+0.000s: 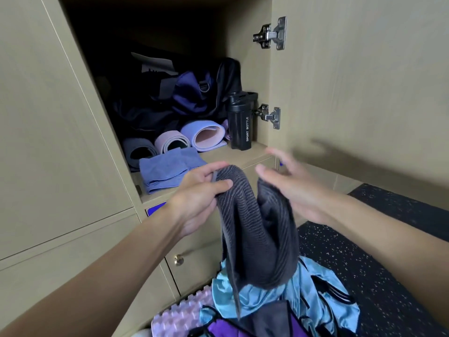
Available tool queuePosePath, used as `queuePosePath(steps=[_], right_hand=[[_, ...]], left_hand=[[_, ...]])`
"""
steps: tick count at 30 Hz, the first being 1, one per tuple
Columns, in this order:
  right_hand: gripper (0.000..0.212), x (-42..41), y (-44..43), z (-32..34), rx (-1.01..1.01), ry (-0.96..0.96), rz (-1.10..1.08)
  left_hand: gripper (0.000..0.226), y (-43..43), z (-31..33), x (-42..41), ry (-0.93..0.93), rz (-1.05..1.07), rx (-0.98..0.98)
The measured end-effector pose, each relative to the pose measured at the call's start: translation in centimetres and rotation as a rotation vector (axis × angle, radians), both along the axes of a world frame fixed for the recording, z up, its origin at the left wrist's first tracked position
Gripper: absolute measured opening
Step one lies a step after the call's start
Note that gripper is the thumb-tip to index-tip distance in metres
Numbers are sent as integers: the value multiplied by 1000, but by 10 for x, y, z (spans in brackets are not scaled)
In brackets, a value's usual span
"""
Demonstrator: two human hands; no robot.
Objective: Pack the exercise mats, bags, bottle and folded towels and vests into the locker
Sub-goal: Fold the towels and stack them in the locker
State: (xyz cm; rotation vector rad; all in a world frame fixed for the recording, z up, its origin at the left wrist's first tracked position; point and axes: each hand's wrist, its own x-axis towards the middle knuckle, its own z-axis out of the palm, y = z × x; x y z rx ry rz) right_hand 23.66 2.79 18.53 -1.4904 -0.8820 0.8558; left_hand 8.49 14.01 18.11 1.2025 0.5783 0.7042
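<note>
My left hand [201, 190] pinches the top edge of a dark grey ribbed towel [257, 234] that hangs in front of the locker. My right hand [291, 183] is beside the towel with fingers spread and blurred, holding nothing. Inside the open locker [238, 154] lie three rolled mats [204, 136], a folded blue towel [167, 169] in front of them, dark bags [184, 93] stacked above, and a black sport bottle [240, 122] upright at the right.
The locker door [364, 81] stands open to the right on metal hinges. Below on the speckled floor [376, 263] lie light blue vests [315, 305], a purple garment [218, 329] and a lilac knobbed mat [184, 314]. Shut lower lockers sit beneath.
</note>
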Motion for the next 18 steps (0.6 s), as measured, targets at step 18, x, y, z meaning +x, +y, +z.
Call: queuePosePath(steps=[18], right_hand=[[17,1,8,-2,-43,-83,-167]], left_hand=[[33,7,-6,-7,214,274,314]])
